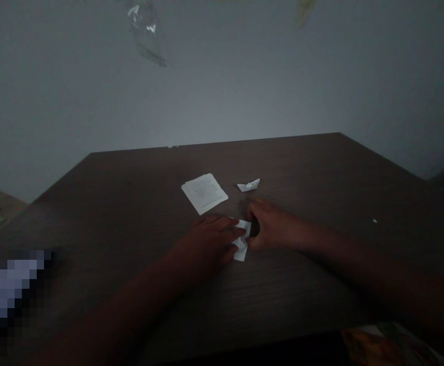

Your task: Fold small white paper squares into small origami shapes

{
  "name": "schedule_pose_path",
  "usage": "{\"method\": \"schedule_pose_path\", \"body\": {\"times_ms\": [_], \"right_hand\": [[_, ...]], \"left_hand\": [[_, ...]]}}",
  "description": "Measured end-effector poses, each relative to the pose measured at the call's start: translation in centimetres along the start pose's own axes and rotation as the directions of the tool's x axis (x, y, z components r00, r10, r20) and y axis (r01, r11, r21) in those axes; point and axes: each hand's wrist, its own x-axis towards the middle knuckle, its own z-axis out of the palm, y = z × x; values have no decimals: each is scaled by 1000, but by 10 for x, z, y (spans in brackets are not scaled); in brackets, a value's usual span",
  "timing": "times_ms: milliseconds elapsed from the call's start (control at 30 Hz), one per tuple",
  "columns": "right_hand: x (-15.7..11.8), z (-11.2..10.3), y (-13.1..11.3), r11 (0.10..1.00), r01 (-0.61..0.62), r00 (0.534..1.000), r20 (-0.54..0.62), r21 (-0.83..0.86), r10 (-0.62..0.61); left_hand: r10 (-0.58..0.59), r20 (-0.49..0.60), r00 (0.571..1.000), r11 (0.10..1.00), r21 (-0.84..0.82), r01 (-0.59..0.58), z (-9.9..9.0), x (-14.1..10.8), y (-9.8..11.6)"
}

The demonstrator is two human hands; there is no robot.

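A small piece of printed paper (pixel 241 249), seemingly folded, lies on the brown wooden table (pixel 301 300). My left hand (pixel 214 239) rests over its left part, fingers spread and pressing it flat. At the paper's right edge, my right hand (pixel 269 223) is curled, with the thumb and fingertips at that edge. Just beyond the hands sits a small folded paper boat (pixel 249 186). To its left is a stack of square printed sheets (pixel 205 194), lying slightly fanned. My hands cover much of the paper being worked on.
A pale wall (pixel 237 91) stands behind the table's far edge, with a clear plastic bag (pixel 147 33) against it. A blurred-out, pixelated object (pixel 8 290) lies at the left. A tiny white scrap (pixel 375 220) is on the right side.
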Motion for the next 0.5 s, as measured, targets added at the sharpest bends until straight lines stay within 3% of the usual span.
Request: {"method": "schedule_pose_path", "body": {"times_ms": [167, 333, 500], "right_hand": [[4, -5, 0, 992, -122, 991, -52, -41, 120], [1, -1, 2, 1000, 13, 1000, -14, 14, -13], [6, -7, 5, 991, -131, 987, -99, -36, 127]], "left_hand": [[-11, -19, 1000, 1000, 6, 11, -2, -1, 1], [2, -3, 1000, 1000, -3, -2, -2, 1, 1], [3, -42, 999, 1000, -4, -3, 0, -1, 0]]}}
